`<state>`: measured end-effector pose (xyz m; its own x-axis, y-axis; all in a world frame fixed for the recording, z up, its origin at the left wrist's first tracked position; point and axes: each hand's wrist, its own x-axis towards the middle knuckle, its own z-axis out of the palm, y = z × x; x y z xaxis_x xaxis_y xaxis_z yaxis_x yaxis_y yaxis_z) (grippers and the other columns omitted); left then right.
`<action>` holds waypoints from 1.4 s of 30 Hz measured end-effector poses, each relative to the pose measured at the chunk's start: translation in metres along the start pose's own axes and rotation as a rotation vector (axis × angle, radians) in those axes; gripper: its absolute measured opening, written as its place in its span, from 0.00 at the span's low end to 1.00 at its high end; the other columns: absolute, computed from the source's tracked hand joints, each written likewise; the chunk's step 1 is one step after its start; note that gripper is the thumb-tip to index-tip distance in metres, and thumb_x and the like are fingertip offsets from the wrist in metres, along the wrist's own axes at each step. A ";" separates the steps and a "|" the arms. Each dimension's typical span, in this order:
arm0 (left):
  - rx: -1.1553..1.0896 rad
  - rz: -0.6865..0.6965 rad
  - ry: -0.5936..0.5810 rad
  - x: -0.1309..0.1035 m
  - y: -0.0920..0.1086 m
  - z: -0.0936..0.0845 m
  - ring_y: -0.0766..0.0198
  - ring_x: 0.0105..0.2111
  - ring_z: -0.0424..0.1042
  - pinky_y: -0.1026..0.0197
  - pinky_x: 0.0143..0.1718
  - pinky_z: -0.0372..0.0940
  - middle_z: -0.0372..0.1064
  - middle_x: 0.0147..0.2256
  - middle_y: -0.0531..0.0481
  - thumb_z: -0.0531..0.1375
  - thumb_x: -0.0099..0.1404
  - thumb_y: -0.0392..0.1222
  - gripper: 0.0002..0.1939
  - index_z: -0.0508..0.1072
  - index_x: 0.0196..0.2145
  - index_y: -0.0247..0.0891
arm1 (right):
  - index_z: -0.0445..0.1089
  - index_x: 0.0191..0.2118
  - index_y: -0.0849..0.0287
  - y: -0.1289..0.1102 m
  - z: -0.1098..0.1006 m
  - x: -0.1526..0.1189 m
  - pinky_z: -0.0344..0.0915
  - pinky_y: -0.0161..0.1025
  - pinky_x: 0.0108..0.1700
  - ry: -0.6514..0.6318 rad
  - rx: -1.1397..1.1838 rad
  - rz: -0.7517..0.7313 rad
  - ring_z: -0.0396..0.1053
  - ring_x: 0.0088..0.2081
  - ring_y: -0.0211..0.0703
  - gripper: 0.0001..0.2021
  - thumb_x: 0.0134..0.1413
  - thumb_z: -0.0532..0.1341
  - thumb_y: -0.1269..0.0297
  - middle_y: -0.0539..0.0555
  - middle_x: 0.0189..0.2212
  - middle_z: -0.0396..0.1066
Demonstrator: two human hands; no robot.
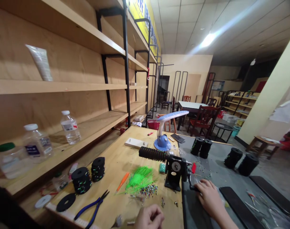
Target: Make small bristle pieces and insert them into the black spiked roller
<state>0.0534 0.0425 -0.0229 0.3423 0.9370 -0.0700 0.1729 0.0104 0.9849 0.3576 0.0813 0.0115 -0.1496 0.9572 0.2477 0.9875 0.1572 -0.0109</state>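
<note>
Where the right hand (209, 197) grips the crank handle (192, 188) — ribbed roll (152, 154) pointing away leftward — left hand (150, 217) curls nearer, contents unclear.

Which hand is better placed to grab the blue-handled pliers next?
Probably left: the left hand is nearer the pliers, while the right hand is at the crank of the black device.

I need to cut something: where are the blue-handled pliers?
The blue-handled metal pliers lie at the table's near left, beside the flat black disc.
</note>
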 end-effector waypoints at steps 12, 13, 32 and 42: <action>-0.188 0.115 0.111 0.052 0.046 -0.004 0.63 0.20 0.67 0.63 0.26 0.60 0.68 0.17 0.52 0.61 0.57 0.47 0.12 0.68 0.22 0.36 | 0.76 0.39 0.55 0.015 -0.019 -0.002 0.65 0.53 0.48 0.212 0.044 -0.054 0.72 0.44 0.56 0.10 0.54 0.58 0.64 0.58 0.37 0.78; -0.194 0.114 0.115 0.056 0.047 -0.004 0.64 0.19 0.67 0.63 0.26 0.59 0.67 0.17 0.52 0.61 0.56 0.47 0.12 0.68 0.22 0.36 | 0.76 0.39 0.54 0.015 -0.022 0.000 0.65 0.53 0.48 0.224 0.054 -0.053 0.72 0.43 0.56 0.10 0.54 0.58 0.64 0.57 0.36 0.78; -0.574 -0.020 0.088 0.110 0.075 -0.013 0.68 0.20 0.67 0.64 0.26 0.59 0.69 0.19 0.53 0.70 0.48 0.49 0.17 0.71 0.25 0.34 | 0.76 0.40 0.53 0.026 -0.040 0.042 0.69 0.47 0.40 0.294 0.217 0.058 0.74 0.41 0.55 0.13 0.54 0.56 0.59 0.56 0.36 0.80; -0.870 -0.228 0.001 0.109 0.092 -0.020 0.66 0.23 0.72 0.63 0.30 0.65 0.73 0.23 0.49 0.66 0.58 0.38 0.06 0.73 0.30 0.32 | 0.75 0.45 0.56 0.030 -0.035 0.050 0.69 0.47 0.43 0.313 0.249 0.087 0.73 0.43 0.54 0.15 0.55 0.55 0.61 0.58 0.39 0.79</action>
<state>0.0886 0.1523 0.0636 0.3848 0.8799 -0.2789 -0.5239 0.4570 0.7188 0.3812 0.1250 0.0572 -0.0055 0.8556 0.5177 0.9480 0.1693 -0.2696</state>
